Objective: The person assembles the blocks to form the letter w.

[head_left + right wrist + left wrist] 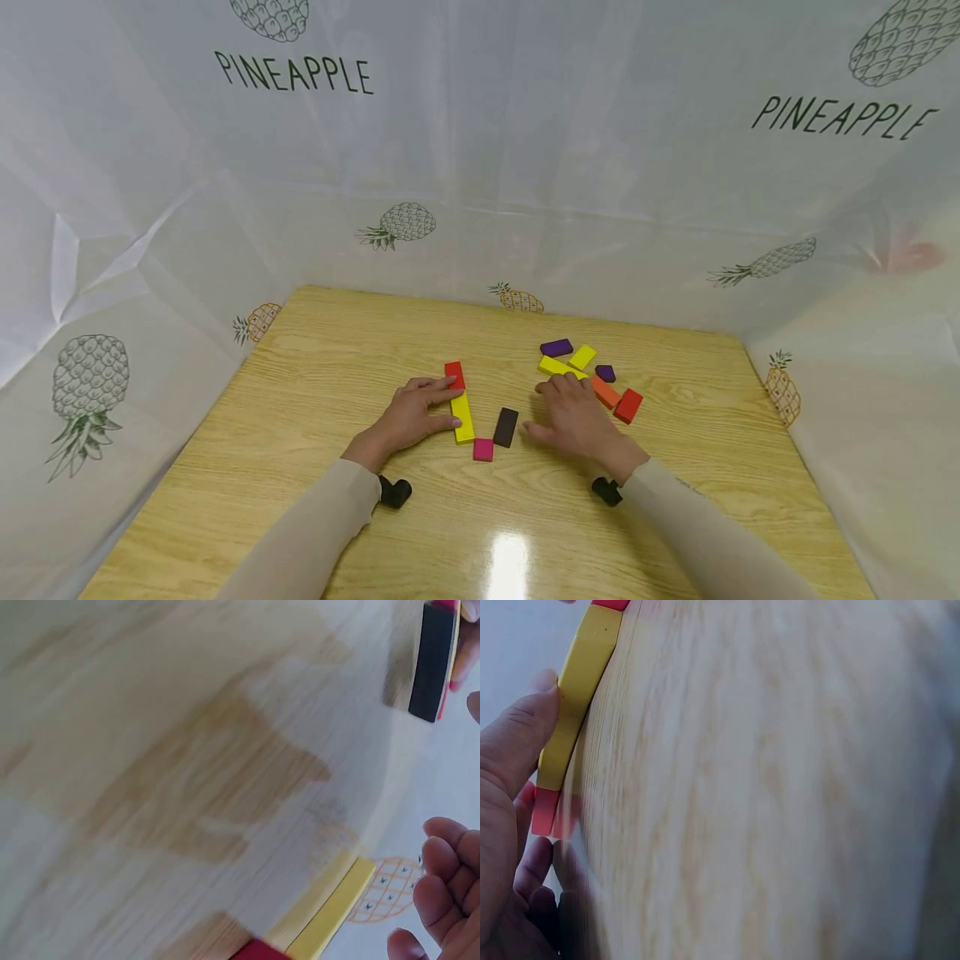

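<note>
My left hand [408, 414] lies over the left edge of a long yellow block [462, 419], its thumb near the block's lower end. Its fingers reach onto a red block [453, 372] that sits end to end with the yellow one. In the left wrist view the thumb [532, 716] rests along the yellow block's side. A pink block [483, 450] and a dark upright-lying block [506, 427] are just right of it. My right hand [573, 417] hovers with loosely bent fingers by another long yellow block [555, 366]; nothing shows between them in the right wrist view.
Around the right hand lie an orange block [604, 392], a red block [628, 406], a short yellow block [582, 357] and two purple blocks, one longer [557, 347] and one small [605, 373]. A white pineapple-print sheet [480, 167] stands behind the wooden table [300, 350].
</note>
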Tool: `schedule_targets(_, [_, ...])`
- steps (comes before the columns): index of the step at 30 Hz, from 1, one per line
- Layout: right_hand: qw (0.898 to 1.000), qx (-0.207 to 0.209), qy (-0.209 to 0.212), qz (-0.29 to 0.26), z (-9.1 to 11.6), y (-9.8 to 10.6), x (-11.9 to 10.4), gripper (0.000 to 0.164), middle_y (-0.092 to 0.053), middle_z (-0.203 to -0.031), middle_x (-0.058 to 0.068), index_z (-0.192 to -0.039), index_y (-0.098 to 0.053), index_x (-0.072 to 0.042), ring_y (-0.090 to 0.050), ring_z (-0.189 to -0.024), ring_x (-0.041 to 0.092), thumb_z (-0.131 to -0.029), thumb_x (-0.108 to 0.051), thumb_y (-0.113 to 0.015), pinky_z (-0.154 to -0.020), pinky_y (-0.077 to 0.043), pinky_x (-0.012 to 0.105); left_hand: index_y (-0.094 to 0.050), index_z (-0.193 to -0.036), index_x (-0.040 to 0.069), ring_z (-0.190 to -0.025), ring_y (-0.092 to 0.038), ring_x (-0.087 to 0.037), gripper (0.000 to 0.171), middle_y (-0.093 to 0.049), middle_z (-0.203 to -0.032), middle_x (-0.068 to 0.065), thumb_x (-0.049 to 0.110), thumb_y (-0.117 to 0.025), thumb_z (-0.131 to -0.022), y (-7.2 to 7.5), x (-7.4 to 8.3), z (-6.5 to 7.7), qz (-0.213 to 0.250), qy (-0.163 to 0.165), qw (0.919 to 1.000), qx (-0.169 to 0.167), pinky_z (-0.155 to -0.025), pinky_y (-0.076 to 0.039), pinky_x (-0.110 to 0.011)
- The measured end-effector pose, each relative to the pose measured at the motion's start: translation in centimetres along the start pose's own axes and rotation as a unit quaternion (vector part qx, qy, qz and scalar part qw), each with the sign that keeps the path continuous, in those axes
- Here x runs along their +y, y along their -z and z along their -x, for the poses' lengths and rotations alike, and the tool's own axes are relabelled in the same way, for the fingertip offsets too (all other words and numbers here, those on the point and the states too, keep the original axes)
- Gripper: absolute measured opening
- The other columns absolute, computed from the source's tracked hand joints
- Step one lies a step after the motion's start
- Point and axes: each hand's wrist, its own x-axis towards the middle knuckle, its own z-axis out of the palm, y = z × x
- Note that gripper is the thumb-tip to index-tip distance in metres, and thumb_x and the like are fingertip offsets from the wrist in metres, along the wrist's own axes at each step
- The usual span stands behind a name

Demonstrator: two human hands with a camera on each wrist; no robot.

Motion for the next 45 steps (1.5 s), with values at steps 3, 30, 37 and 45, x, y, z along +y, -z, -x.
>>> schedule_targets(3, [1.0,0.002,-0.007,0.002,0.3,0.2,0.6,0.062,-0.065,-0.119,0.015,-0.127,-0.069,-0.001,-0.056,-0.11,0.036,-0.092,-0.052,-0.074,-0.094,-0.045,0.053,-0.065,-0.148,0.024,-0.15,-0.039,-0.034,0.058,-0.046,-0.166,0.001,0.043,-0.078,-0.095,0.0,0.1,0.1,0.002,-0.003,1.0,0.004,-0.119,-0.029,-0.064])
schedule_targets(30, [0.989,0.022,-0.139,0.05,3.8,1.2,8.2,0.041,-0.063,-0.098,0.019,-0.11,-0.067,0.004,-0.054,-0.092,0.039,-0.096,-0.034,-0.072,-0.075,-0.04,0.049,-0.063,-0.149,0.027,-0.15,-0.039,-0.032,0.058,-0.044,-0.167,0.004,0.044,-0.078,-0.095,-0.2,-0.3,0.1,-0.003,-0.003,1.0,0.0,-0.121,-0.028,-0.064])
schedule_targets(37, [0.986,0.01,-0.161,0.048,4.1,1.0,8.6,0.036,-0.06,-0.091,0.016,-0.104,-0.066,0.003,-0.052,-0.088,0.038,-0.096,-0.032,-0.069,-0.073,-0.04,0.048,-0.062,-0.15,0.028,-0.152,-0.036,-0.032,0.059,-0.042,-0.168,0.006,0.045,-0.077,-0.096,-0.2,-0.4,0.0,-0.003,0.002,1.0,-0.006,-0.122,-0.026,-0.063])
schedule_targets(45, [0.986,0.01,-0.16,0.055,4.5,1.2,8.3,0.037,-0.051,-0.076,0.007,-0.077,-0.055,-0.009,-0.052,-0.08,0.035,-0.097,-0.036,-0.071,-0.069,-0.038,0.045,-0.062,-0.15,0.028,-0.151,-0.037,-0.031,0.059,-0.042,-0.168,0.006,0.044,-0.077,-0.096,0.0,-0.2,0.0,-0.001,0.0,1.0,-0.006,-0.122,-0.026,-0.062])
